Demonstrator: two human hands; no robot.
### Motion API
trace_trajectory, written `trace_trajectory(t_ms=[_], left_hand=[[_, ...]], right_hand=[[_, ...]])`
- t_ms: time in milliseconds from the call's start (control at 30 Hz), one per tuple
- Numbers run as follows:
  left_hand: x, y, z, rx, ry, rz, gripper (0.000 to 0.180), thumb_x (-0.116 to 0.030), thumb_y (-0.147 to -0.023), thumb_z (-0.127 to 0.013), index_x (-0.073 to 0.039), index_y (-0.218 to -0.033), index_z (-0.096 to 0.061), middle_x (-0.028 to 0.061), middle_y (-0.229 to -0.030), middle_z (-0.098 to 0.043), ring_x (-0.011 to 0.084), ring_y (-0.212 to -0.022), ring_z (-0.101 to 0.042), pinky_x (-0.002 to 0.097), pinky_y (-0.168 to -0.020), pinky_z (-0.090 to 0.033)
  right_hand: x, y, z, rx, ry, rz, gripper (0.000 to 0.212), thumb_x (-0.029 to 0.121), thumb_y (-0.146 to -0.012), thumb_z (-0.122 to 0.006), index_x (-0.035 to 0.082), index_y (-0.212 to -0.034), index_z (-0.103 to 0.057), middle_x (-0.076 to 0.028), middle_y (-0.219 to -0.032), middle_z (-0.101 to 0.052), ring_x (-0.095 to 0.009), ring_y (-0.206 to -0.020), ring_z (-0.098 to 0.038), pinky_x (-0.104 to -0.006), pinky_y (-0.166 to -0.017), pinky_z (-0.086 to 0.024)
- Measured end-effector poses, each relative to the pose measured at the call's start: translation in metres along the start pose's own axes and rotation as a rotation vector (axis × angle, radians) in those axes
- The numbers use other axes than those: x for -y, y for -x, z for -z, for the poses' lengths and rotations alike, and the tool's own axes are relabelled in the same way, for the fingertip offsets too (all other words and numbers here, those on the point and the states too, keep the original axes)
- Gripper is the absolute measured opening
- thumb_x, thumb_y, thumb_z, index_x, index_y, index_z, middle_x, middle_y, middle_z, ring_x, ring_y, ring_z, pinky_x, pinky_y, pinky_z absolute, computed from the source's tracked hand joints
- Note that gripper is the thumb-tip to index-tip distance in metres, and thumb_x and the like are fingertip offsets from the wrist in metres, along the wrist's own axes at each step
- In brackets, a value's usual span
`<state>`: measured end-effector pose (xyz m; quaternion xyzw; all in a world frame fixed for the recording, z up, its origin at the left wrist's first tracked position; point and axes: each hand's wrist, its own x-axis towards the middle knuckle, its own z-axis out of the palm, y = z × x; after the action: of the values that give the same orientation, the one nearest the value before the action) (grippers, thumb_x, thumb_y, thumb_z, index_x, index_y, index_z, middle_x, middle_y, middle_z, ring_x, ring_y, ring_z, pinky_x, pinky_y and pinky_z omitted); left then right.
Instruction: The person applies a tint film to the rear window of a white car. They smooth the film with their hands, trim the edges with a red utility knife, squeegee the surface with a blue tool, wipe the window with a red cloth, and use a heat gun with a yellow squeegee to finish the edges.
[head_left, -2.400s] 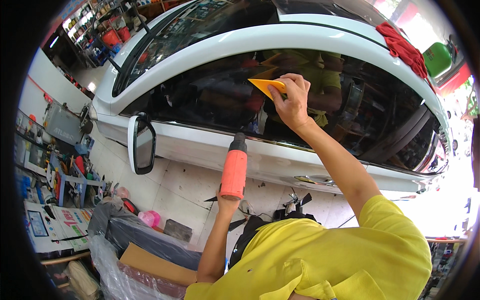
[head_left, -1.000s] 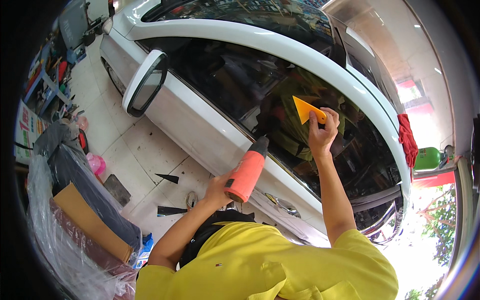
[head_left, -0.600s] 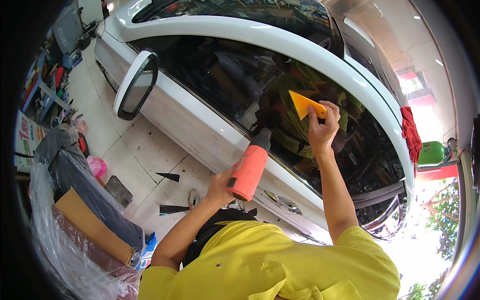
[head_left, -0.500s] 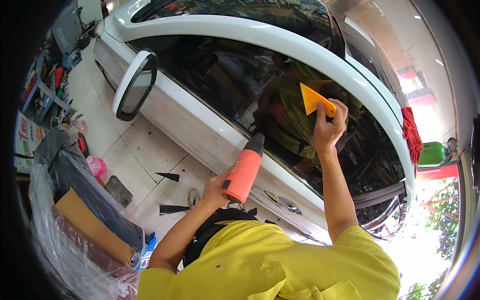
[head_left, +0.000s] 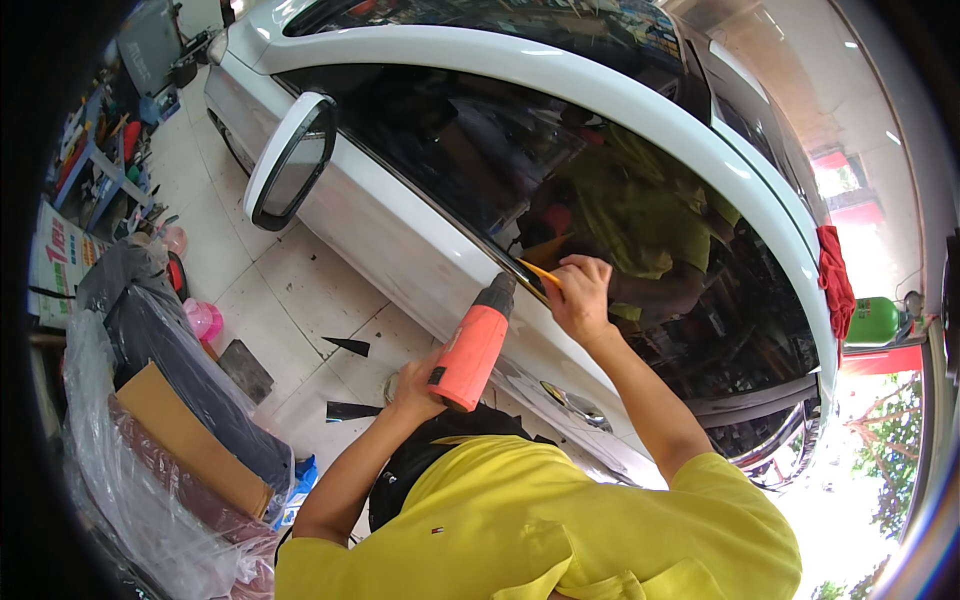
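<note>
My left hand (head_left: 413, 388) is closed around the handle of a red heat gun (head_left: 470, 352). The gun's black nozzle points up at the lower edge of the dark side window (head_left: 450, 150) of a white car (head_left: 400, 225). Between the fingers of my right hand (head_left: 580, 298) is a yellow plastic scraper (head_left: 541, 271), seen nearly edge-on. Its blade meets the glass by the window's bottom trim, just right of the nozzle. My yellow shirt is mirrored in the glass.
The side mirror (head_left: 292, 165) juts out at the left. A red cloth (head_left: 834, 280) hangs on the car near a green bottle (head_left: 873, 321). Black film scraps (head_left: 348, 346) lie on the tiles. Plastic-wrapped goods and a cardboard piece (head_left: 190, 440) stand at lower left.
My right hand has brought the scraper down and left, from the middle of the glass to its lower edge. The heat gun has shifted slightly left and down in the picture.
</note>
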<state>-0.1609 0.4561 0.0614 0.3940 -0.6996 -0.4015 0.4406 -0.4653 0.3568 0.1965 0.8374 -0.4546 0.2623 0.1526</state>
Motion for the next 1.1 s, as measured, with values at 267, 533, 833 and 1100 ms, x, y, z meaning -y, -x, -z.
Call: trace_trajectory(t_ms=[267, 533, 833, 1100], left_hand=[[0.005, -0.046, -0.009, -0.108, -0.066, 0.051, 0.047, -0.021, -0.081, -0.089, -0.004, -0.12, -0.071, 0.0236, -0.099, -0.077, 0.0471, -0.095, -0.075, 0.0466, -0.079, -0.062], [0.02, -0.029, -0.006, -0.081, -0.192, 0.014, 0.045, -0.015, -0.079, -0.087, -0.003, -0.119, -0.071, 0.0223, -0.098, -0.077, 0.0483, -0.095, -0.075, 0.0472, -0.078, -0.061], [0.02, -0.065, 0.012, -0.075, 0.15, 0.033, 0.058, -0.018, -0.075, -0.092, -0.006, -0.126, -0.069, 0.0223, -0.105, -0.077, 0.0463, -0.099, -0.075, 0.0453, -0.082, -0.061], [0.039, -0.053, 0.054, 0.006, 0.123, 0.091, 0.072, -0.021, -0.07, -0.095, -0.01, -0.136, -0.068, 0.0211, -0.107, -0.077, 0.0459, -0.1, -0.075, 0.046, -0.083, -0.061]], right_hand=[[-0.03, -0.021, 0.062, -0.268, -0.014, -0.275, 0.018, 0.002, -0.086, -0.086, 0.006, -0.099, -0.074, -0.007, -0.096, -0.074, -0.031, -0.106, -0.066, -0.0438, -0.095, -0.045], [-0.026, -0.039, 0.051, -0.273, -0.101, -0.213, 0.023, 0.001, -0.08, -0.088, 0.008, -0.097, -0.074, -0.005, -0.094, -0.072, -0.031, -0.107, -0.068, -0.0445, -0.096, -0.043], [-0.024, -0.123, 0.026, -0.375, 0.155, -0.183, 0.023, 0.004, -0.081, -0.088, 0.007, -0.099, -0.075, -0.007, -0.097, -0.074, -0.032, -0.107, -0.07, -0.0455, -0.098, -0.044], [0.003, -0.111, -0.054, -0.03, 0.137, -0.019, 0.02, 0.013, -0.082, -0.087, 0.007, -0.094, -0.072, -0.009, -0.098, -0.07, -0.033, -0.106, -0.066, -0.0498, -0.098, -0.043]])
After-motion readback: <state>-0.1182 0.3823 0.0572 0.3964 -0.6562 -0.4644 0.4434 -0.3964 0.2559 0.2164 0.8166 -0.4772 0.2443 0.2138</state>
